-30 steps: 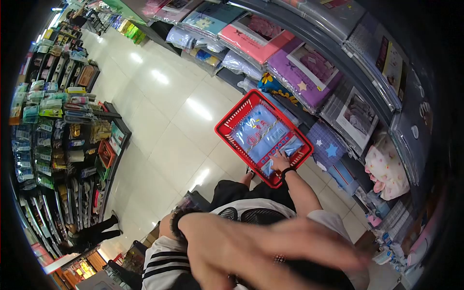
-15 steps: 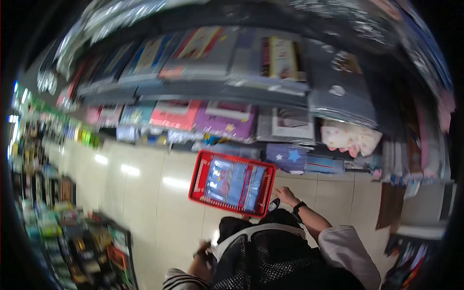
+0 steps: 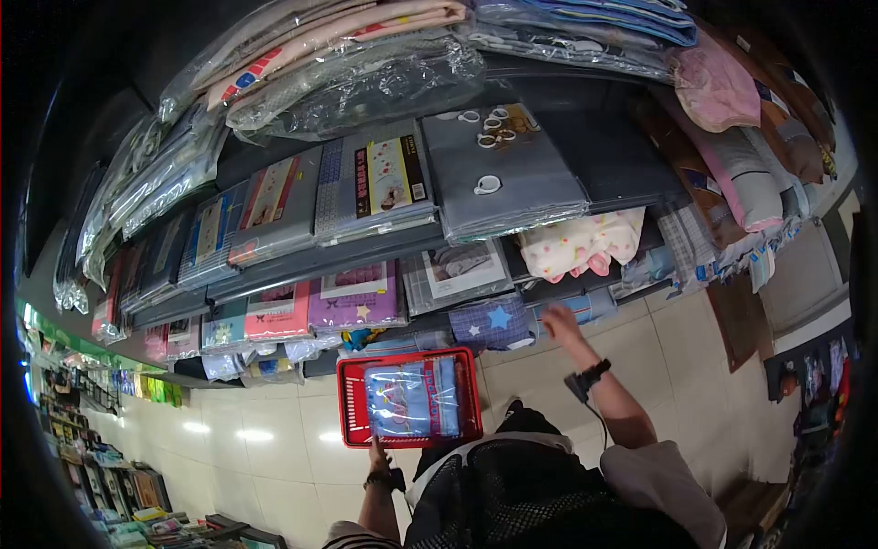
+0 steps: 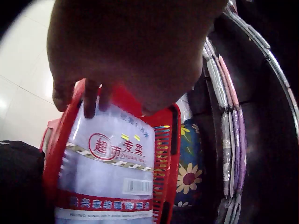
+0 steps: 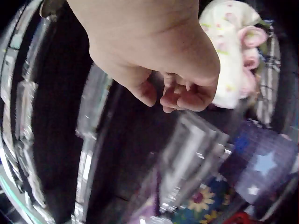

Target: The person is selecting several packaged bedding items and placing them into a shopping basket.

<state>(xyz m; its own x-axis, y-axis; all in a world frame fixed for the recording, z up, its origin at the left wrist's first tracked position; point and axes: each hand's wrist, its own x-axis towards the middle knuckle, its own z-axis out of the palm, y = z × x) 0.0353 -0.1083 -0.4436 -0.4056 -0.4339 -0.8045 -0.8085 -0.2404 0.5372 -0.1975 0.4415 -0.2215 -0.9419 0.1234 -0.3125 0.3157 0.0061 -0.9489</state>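
Observation:
A red shopping basket point(image 3: 352, 437) stands in front of the person, with a clear-wrapped blue textile package point(image 3: 412, 399) lying in it. My left hand point(image 3: 379, 457) is at the basket's near left rim. In the left wrist view that hand point(image 4: 126, 60) hangs over the package point(image 4: 110, 172), fingers pointing down and thumb apart from them. My right hand point(image 3: 560, 325) is off to the basket's right, in front of the low shelf. The right wrist view shows this hand point(image 5: 159, 60) with loosely bent fingers and nothing in them, near a white dotted cloth bundle point(image 5: 226, 56).
Shelves ahead hold wrapped bedding, such as a grey package point(image 3: 503, 174) and a purple one point(image 3: 352, 302). A starry blue textile point(image 3: 489, 322) lies low beside the basket. Pale floor tiles point(image 3: 274, 462) stretch to the left, and a brown panel point(image 3: 732, 320) stands at right.
The view has swung towards the shelves. The right hand has left the package in the basket and moved right and up towards the shelf. The left hand has come to the basket's rim.

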